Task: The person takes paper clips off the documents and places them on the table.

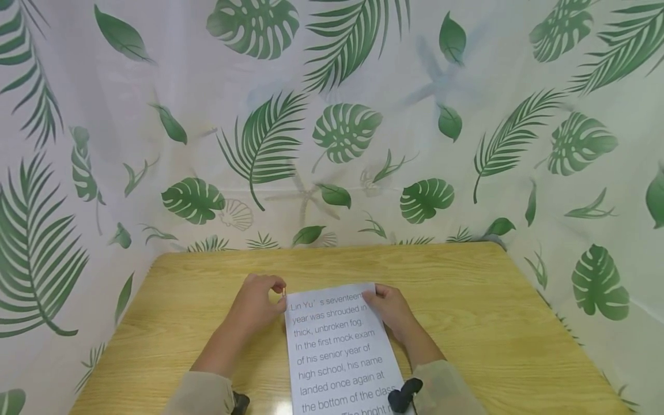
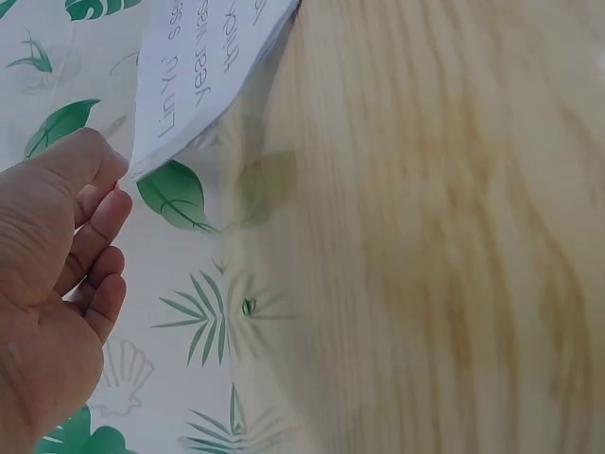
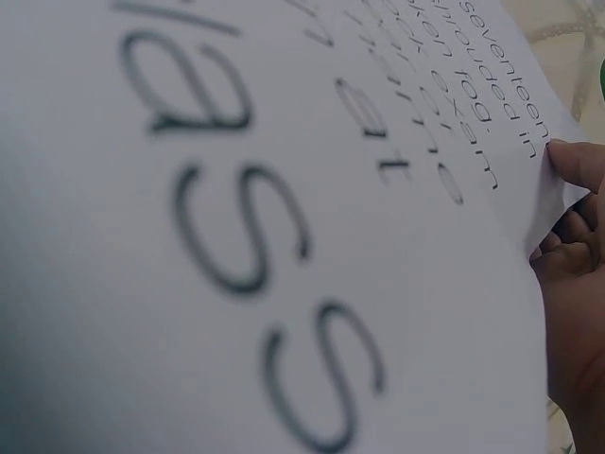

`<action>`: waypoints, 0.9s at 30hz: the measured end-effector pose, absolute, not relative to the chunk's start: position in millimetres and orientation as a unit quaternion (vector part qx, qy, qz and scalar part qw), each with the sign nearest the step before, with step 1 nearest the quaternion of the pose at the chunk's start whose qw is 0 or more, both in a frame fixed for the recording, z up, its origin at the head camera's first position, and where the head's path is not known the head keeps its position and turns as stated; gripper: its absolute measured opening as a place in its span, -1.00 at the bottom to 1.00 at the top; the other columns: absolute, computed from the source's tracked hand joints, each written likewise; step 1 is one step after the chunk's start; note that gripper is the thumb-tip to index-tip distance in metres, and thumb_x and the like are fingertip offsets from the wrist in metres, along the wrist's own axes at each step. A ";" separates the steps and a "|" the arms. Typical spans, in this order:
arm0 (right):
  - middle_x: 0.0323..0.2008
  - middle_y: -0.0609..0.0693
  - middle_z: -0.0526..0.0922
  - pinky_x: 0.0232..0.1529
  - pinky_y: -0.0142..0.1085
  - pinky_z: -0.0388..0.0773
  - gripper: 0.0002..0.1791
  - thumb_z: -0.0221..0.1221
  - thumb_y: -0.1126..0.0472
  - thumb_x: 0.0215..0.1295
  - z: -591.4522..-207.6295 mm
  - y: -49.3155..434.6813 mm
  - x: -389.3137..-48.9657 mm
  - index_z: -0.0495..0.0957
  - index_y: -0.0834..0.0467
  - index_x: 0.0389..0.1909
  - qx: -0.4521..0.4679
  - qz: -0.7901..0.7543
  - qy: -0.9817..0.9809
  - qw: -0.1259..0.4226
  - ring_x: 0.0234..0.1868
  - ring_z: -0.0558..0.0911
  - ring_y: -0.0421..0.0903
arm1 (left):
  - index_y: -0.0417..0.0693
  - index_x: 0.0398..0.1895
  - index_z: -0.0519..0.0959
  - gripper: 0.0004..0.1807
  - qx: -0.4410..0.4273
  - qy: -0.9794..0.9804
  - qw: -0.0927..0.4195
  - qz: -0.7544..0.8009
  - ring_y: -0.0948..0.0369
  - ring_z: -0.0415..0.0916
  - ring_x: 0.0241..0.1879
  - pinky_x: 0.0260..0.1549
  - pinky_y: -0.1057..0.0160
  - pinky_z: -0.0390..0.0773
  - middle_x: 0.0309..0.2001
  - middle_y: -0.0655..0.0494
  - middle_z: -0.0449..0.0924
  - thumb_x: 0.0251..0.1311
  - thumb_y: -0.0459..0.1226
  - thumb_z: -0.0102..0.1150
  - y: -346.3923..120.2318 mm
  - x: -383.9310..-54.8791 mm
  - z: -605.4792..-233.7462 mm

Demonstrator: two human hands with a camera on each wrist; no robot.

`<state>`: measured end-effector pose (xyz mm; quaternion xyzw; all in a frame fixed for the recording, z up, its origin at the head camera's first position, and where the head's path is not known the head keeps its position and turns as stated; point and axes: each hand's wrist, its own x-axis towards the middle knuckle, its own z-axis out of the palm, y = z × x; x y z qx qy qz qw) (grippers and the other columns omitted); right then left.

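The left hand point(image 1: 256, 302) pinches the top left corner of a white paper point(image 1: 337, 349) with big black words on it. The right hand point(image 1: 392, 308) grips the top right side, with its thumb on the front. The paper is up over the yellow wood worktop point(image 1: 192, 323), between both arms. Behind is a white cloth point(image 1: 384, 213) with green leaves.

We see white paper sheet point(image 1: 337, 351), large dark print right way up to us, starting "Lin Yu's". Held by both upper corners, top edge raised off wood-grain table point(image 1: 498, 328), slanting slightly, right end higher. Side edge bowed in left wrist view. Bottom runs out of our head view.
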<state>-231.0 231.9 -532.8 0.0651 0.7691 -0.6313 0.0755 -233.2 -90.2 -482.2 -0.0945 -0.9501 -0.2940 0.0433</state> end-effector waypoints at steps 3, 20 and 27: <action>-0.03 0.08 0.87 -0.13 -0.32 0.74 -0.62 0.19 0.09 0.62 -533.7 232.7 -231.5 0.67 0.16 0.30 0.062 -0.631 0.770 0.074 -0.12 0.84 -0.07 | 0.00 0.07 0.76 -0.68 -0.095 -0.950 0.042 -0.294 0.05 0.52 0.16 0.14 0.04 0.62 -0.03 0.12 0.78 0.25 -0.23 0.44 -97.5 -232.3 -483.5; 0.00 0.10 0.86 -0.11 -0.31 0.74 -0.61 0.20 0.08 0.62 -532.4 232.0 -231.0 0.66 0.17 0.31 0.057 -0.635 0.768 0.070 -0.12 0.84 -0.07 | -0.06 0.03 0.77 -0.73 -0.081 -0.956 0.034 -0.280 0.03 0.55 0.08 0.08 0.01 0.63 -0.10 0.11 0.82 0.29 -0.26 0.41 -139.5 -228.8 -492.3; 0.00 0.09 0.86 -0.13 -0.32 0.76 -0.60 0.20 0.09 0.62 -532.9 232.2 -230.7 0.65 0.15 0.33 0.059 -0.631 0.770 0.071 -0.13 0.84 -0.08 | -0.06 -0.02 0.78 -0.76 -0.079 -0.957 0.021 -0.279 0.00 0.56 0.09 0.09 -0.02 0.62 -0.12 0.09 0.82 0.25 -0.29 0.40 -146.0 -232.6 -500.0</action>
